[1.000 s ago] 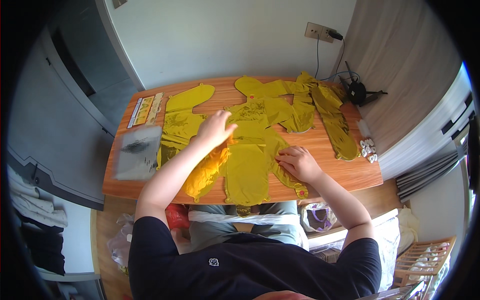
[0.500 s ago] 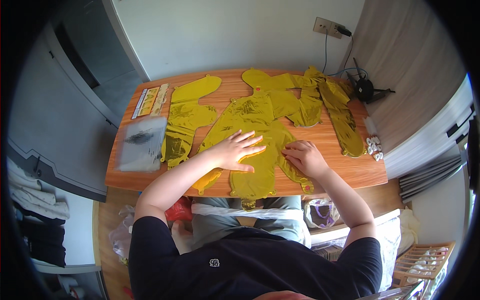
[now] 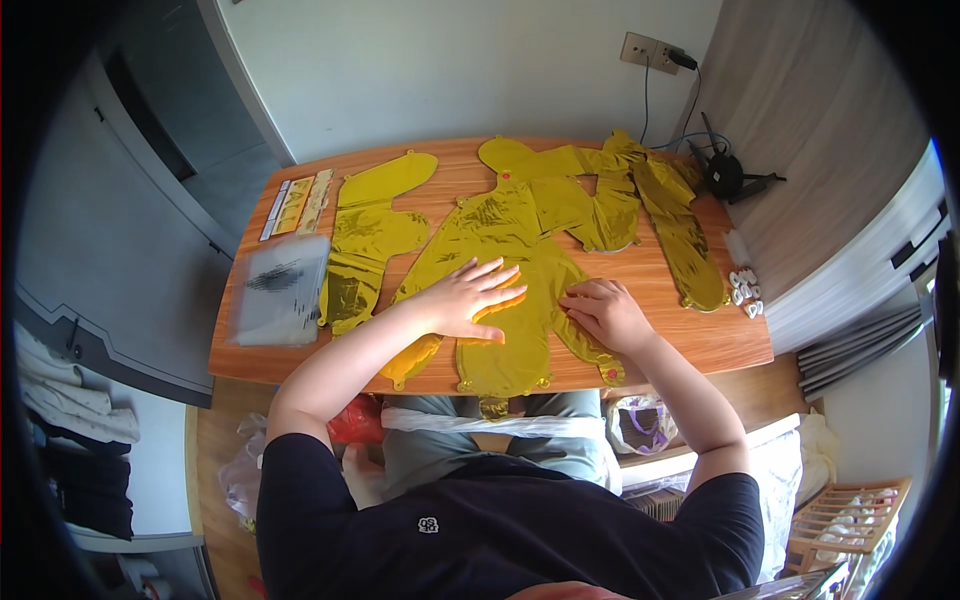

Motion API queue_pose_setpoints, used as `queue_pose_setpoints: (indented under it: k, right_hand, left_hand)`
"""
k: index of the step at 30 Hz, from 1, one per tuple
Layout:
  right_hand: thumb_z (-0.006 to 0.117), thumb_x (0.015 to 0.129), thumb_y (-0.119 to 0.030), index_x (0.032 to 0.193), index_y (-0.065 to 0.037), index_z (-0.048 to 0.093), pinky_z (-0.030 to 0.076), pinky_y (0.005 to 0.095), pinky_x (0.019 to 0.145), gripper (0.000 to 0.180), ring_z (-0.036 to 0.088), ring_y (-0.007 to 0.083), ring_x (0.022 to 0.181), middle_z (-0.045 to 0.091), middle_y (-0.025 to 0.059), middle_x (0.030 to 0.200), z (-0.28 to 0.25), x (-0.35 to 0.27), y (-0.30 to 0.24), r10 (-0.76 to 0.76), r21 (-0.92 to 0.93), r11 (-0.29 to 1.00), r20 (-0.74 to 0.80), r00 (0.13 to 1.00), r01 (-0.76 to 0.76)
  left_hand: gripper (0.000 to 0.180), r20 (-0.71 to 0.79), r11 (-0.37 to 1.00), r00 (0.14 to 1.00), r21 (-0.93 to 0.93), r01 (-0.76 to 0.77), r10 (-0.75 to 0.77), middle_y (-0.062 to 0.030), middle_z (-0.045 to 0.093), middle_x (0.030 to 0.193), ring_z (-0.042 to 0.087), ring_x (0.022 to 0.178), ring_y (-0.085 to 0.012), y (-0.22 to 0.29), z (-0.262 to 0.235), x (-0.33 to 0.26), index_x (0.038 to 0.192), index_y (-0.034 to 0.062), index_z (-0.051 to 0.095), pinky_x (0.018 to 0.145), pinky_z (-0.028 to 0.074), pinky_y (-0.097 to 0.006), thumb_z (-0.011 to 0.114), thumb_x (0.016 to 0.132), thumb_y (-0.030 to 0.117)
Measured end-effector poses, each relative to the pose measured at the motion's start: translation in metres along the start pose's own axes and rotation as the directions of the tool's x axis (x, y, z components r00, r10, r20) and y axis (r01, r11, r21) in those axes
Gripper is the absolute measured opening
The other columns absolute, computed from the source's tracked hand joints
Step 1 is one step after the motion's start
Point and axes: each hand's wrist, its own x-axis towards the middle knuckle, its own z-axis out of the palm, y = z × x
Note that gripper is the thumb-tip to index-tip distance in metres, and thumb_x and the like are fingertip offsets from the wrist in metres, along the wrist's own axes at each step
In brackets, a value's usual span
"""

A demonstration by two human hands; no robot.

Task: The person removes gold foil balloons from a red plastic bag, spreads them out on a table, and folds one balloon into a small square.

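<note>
A flat, uninflated gold foil balloon [image 3: 500, 230] lies across the middle of the table, with its lower tab hanging over the near edge. My left hand [image 3: 468, 300] rests on it, palm down, fingers spread. Close by, my right hand [image 3: 612, 315] has its fingers bent and drawn together on the edge of the balloon's right-hand limb; the exact grip of the fingertips is partly hidden. Further flat gold foil pieces lie around: a left foil piece [image 3: 375, 232] and a long right foil piece [image 3: 683, 240].
The wooden table [image 3: 640, 290] carries a stack of clear plastic sheets [image 3: 282, 290] and printed cards [image 3: 297, 205] at left. White rolls [image 3: 745, 292] sit at the right edge. A black router [image 3: 726, 175] with cables stands at the far right, below a wall socket [image 3: 652, 52].
The view has shifted very slightly. Both hands keep their places on the foil balloon, and nothing on the table has visibly moved.
</note>
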Motion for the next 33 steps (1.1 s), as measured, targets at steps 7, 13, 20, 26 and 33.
queue_pose_setpoints:
  k: [7,13,20,26,33]
  right_hand:
    - [0.073,0.092,-0.016,0.116,-0.013,0.078,0.049,0.0449,0.101,0.025,0.065,0.0311,0.115,0.072,0.0086,0.121,-0.001,0.002,-0.001,0.009,0.019,1.0,0.013,1.0,-0.009]
    - [0.072,0.094,-0.01,0.119,-0.003,0.074,0.051,0.0443,0.101,0.027,0.066,0.0332,0.115,0.071,0.0154,0.122,-0.002,0.003,0.017,0.078,0.316,0.945,0.024,0.997,-0.081]
    - [0.072,0.094,-0.012,0.121,-0.004,0.072,0.052,0.0419,0.101,0.028,0.067,0.0352,0.115,0.072,0.0151,0.121,-0.022,0.054,0.029,0.164,0.313,0.933,0.073,0.984,-0.179]
    - [0.071,0.093,-0.014,0.123,-0.011,0.071,0.047,0.0444,0.105,0.03,0.061,0.0319,0.124,0.069,0.0085,0.129,0.007,0.104,0.06,-0.042,-0.244,0.969,-0.006,0.999,0.04]
    - [0.069,0.094,-0.019,0.111,-0.013,0.074,0.05,0.0417,0.1,0.02,0.065,0.026,0.115,0.073,0.0023,0.115,0.017,0.121,0.08,-0.193,-0.274,0.942,0.031,0.981,0.194]
  left_hand:
    - [0.093,-0.027,0.998,0.998,-0.014,0.057,-0.057,-0.01,0.016,0.175,0.012,0.161,-0.0355,-0.005,-0.002,-0.004,0.168,0.025,0.024,0.129,0.009,-0.06,0.049,0.095,0.077]
    - [0.085,0.019,0.918,0.925,-0.115,0.379,-0.38,-0.0114,0.006,0.176,0.006,0.162,-0.0333,-0.019,-0.021,0.002,0.169,0.0239,0.016,0.131,0.004,-0.055,0.037,0.102,0.072]
    - [0.086,-0.072,0.851,0.855,-0.166,0.498,-0.514,-0.0125,0.013,0.175,0.011,0.162,-0.0332,-0.039,-0.016,-0.005,0.168,0.0224,0.021,0.131,0.006,-0.055,0.042,0.102,0.072]
    - [0.083,-0.104,0.877,0.871,-0.058,0.477,-0.48,-0.0126,0.017,0.174,0.014,0.161,-0.033,-0.037,-0.003,0.0,0.167,0.0235,0.026,0.131,0.005,-0.056,0.044,0.102,0.071]
    - [0.084,-0.085,0.879,0.875,-0.068,0.472,-0.477,-0.0122,0.018,0.174,0.013,0.162,-0.0311,-0.039,0.003,-0.003,0.167,0.0244,0.025,0.13,-0.001,-0.058,0.043,0.101,0.073]
